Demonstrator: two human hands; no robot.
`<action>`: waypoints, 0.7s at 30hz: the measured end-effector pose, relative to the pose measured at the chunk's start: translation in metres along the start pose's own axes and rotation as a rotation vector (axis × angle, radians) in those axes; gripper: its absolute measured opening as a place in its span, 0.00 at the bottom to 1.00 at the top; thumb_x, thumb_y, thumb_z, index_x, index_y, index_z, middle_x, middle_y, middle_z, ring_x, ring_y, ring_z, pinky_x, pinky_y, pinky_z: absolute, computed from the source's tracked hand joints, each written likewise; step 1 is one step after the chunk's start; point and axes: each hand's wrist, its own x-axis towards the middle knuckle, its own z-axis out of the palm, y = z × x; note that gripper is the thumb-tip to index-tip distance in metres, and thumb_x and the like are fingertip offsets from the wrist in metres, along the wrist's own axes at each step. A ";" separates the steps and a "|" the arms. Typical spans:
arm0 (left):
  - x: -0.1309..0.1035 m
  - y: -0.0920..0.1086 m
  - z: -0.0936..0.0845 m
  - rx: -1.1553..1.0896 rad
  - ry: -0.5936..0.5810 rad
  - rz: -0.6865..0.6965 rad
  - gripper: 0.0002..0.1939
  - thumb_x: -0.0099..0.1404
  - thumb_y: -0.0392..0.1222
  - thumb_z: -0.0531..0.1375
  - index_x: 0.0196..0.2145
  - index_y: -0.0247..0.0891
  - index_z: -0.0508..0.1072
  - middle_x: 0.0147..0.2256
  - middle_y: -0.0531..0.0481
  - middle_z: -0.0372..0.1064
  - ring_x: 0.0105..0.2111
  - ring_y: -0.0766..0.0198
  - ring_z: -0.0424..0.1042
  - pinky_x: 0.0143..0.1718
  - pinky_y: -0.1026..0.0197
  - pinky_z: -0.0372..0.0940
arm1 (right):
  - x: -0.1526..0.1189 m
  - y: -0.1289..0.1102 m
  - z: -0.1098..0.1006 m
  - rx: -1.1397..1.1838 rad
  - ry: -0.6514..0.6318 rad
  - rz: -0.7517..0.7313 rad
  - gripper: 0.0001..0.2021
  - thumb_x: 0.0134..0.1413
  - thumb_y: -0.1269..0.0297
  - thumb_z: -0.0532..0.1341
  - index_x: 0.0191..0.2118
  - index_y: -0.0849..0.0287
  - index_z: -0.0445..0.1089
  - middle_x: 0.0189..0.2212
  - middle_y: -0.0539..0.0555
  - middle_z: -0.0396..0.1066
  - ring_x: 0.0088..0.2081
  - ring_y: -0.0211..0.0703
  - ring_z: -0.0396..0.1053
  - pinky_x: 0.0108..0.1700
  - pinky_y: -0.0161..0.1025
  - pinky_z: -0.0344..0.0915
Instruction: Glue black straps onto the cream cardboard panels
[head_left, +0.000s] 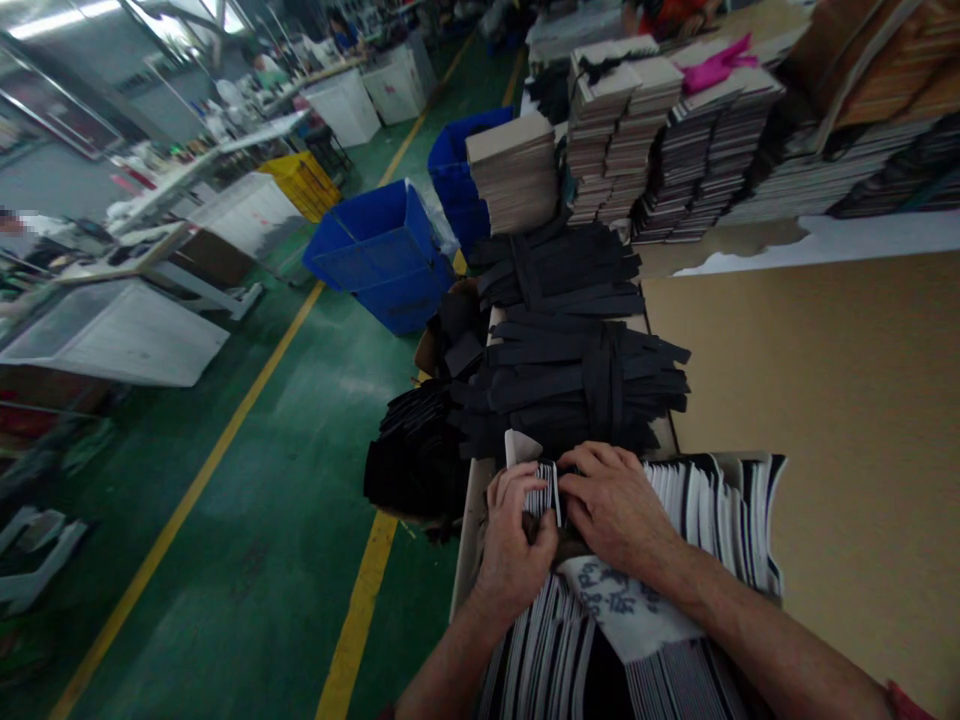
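Observation:
My left hand point(517, 540) is closed around a small stack of thin black-and-white layered pieces point(546, 492), fingers over the far side and thumb on the near side. Against the right side of this stack, my right hand point(622, 505) has its fingers curled in; what its fingertips pinch is partly hidden. A pale flap point(523, 447) sticks up just beyond my left fingers. Below my right wrist lies a whitish cloth with dark handwriting point(626, 605). Rows of similar layered pieces point(544, 650) stand on edge beneath my hands and continue to the right point(709, 500).
Bundles of black strips point(577, 375) lie beyond my hands, with a black heap point(412, 455) at the left. Farther back are stacked boards point(514, 170), a pink glove point(720, 66) and blue bins point(375, 250). A brown tabletop point(810, 400) extends right; green floor point(262, 520) lies left.

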 end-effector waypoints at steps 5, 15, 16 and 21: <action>0.001 -0.004 0.003 0.008 -0.010 0.010 0.27 0.53 0.20 0.54 0.48 0.42 0.65 0.54 0.45 0.64 0.57 0.56 0.63 0.61 0.45 0.60 | 0.001 0.002 0.000 0.021 0.001 -0.004 0.10 0.60 0.70 0.57 0.38 0.53 0.77 0.50 0.51 0.72 0.54 0.49 0.61 0.55 0.49 0.53; -0.002 -0.009 -0.002 0.006 0.008 -0.006 0.22 0.56 0.21 0.52 0.44 0.43 0.65 0.56 0.44 0.62 0.59 0.56 0.63 0.61 0.45 0.59 | 0.000 0.000 -0.005 0.027 0.030 -0.046 0.15 0.67 0.61 0.54 0.34 0.54 0.78 0.46 0.52 0.74 0.50 0.47 0.65 0.53 0.50 0.54; -0.002 -0.009 -0.002 0.005 0.009 -0.007 0.22 0.56 0.21 0.52 0.44 0.43 0.64 0.55 0.44 0.62 0.59 0.56 0.63 0.61 0.45 0.60 | 0.000 0.000 -0.004 0.027 0.034 -0.044 0.15 0.67 0.60 0.55 0.34 0.54 0.78 0.46 0.52 0.74 0.50 0.47 0.65 0.53 0.50 0.54; -0.001 -0.011 -0.002 0.019 0.019 -0.012 0.21 0.56 0.21 0.52 0.42 0.43 0.64 0.55 0.44 0.62 0.58 0.56 0.63 0.61 0.45 0.60 | 0.003 -0.001 0.000 0.057 0.045 -0.016 0.13 0.65 0.59 0.58 0.33 0.52 0.78 0.45 0.50 0.74 0.49 0.47 0.65 0.53 0.50 0.54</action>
